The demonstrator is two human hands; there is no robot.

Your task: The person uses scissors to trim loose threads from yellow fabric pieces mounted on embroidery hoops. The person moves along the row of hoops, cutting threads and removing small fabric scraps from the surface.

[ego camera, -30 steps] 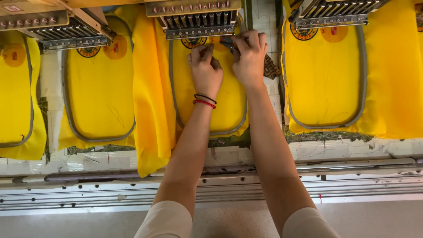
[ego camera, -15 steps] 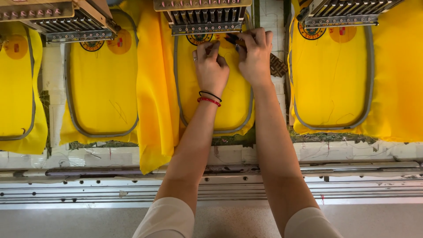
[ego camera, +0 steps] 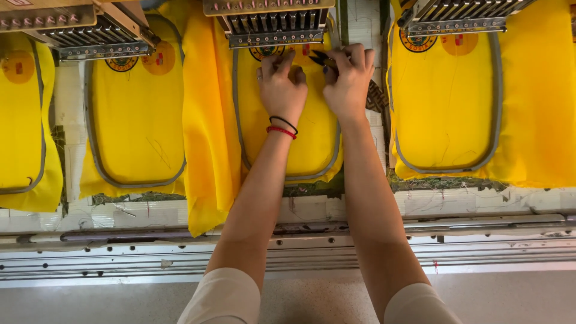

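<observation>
Hands worked mid hooped yellow fabric panel [ego camera: 300, 144]: left hand [ego camera: 281, 84] fingers pressed flat, apart; right hand [ego camera: 348, 78] fingers clamped on small dark snips [ego camera: 319, 59].

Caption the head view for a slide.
Both hands, left hand and right hand with small snips, work on hooped yellow fabric under an embroidery machine head.

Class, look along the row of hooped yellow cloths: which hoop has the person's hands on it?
The middle hoop, second from the right. Both the left hand and right hand rest on its cloth just below the needle head; the other hoops lie untouched.
</observation>
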